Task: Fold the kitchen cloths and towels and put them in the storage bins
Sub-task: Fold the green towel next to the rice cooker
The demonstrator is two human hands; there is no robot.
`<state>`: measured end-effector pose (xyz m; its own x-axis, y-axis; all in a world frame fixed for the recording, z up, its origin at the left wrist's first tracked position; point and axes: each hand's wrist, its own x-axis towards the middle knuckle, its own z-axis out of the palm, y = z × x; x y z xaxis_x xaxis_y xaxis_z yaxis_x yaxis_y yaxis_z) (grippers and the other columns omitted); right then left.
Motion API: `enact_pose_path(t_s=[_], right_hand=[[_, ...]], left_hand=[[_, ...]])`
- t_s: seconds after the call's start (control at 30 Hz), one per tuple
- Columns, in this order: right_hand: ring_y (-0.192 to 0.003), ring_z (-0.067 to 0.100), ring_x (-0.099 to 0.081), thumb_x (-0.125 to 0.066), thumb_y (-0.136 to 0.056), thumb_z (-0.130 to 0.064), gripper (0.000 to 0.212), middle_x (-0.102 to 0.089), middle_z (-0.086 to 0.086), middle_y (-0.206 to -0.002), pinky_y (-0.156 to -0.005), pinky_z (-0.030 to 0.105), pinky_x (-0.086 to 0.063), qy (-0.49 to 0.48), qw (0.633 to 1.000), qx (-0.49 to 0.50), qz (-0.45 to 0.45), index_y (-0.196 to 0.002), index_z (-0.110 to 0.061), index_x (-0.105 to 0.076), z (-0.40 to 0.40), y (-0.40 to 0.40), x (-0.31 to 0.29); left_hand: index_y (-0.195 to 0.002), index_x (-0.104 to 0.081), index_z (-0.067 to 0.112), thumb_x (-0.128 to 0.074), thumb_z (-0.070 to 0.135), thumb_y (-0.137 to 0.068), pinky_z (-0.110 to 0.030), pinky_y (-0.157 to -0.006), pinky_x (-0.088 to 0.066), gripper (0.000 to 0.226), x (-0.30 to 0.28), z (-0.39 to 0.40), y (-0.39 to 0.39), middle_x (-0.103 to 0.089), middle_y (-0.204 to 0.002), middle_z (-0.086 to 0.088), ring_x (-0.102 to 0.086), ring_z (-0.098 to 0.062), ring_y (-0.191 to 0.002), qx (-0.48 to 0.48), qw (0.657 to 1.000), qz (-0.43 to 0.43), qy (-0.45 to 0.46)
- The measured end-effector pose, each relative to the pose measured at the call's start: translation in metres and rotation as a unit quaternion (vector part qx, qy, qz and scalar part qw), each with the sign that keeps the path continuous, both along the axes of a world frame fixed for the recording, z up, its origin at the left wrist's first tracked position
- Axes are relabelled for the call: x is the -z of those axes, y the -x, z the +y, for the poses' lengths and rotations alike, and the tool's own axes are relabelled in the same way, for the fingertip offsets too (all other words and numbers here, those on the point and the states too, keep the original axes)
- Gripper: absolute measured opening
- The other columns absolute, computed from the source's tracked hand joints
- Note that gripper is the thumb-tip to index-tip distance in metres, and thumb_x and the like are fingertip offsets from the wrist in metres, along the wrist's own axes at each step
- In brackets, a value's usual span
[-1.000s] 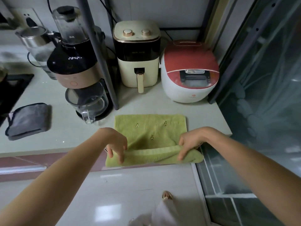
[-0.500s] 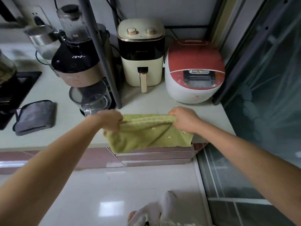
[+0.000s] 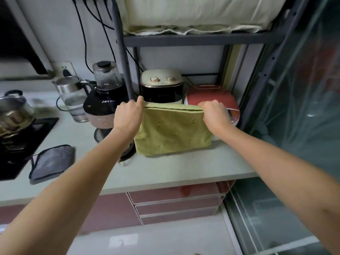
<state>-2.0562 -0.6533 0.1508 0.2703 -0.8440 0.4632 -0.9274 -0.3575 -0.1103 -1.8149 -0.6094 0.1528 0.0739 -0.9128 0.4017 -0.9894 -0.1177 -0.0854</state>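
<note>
Holding green towel (image 3: 173, 131) doubled, raised above counter's (image 3: 165, 173) right end | left hand (image 3: 127, 117) and right hand (image 3: 214, 115) each pinch a top corner, likely squaring edges (lower hem near surface) | grey cloth (image 3: 52, 161) lies toward left edge, unfolded status unclear.

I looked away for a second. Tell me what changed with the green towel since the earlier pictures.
The green towel went from lying flat on the counter, near edge being folded over, to hanging doubled above it. The left hand and right hand kept their grip on its ends and lifted it. The grey cloth, the air fryer and the rice cooker stayed put.
</note>
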Motion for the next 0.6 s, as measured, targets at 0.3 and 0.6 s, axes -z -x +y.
enact_pose_path(t_s=[0.3,0.6], right_hand=[[-0.109,0.037,-0.061,-0.042,-0.079,0.017,0.048,-0.061,0.018,-0.125,-0.092,0.046,-0.049,0.004,1.0,-0.021,0.007,-0.117,-0.004,-0.063,0.0,-0.009,-0.002],[-0.114,0.03,-0.06,-0.046,-0.081,0.017,0.049,-0.06,0.017,-0.127,-0.098,0.043,-0.047,-0.016,0.999,-0.038,0.014,-0.123,-0.005,-0.06,-0.029,-0.019,-0.006]], left_hand=[[-0.113,-0.048,0.003,-0.039,-0.006,-0.089,-0.037,-0.063,-0.034,0.027,-0.009,0.01,0.0,-0.063,-0.103,-0.017,-0.062,-0.04,-0.095,-0.047,0.997,-0.038,-0.039],[-0.118,-0.041,0.005,-0.038,-0.008,-0.089,-0.036,-0.062,-0.032,0.031,-0.021,-0.014,-0.005,-0.063,-0.099,-0.015,-0.06,-0.036,-0.089,-0.058,0.998,-0.023,-0.019]])
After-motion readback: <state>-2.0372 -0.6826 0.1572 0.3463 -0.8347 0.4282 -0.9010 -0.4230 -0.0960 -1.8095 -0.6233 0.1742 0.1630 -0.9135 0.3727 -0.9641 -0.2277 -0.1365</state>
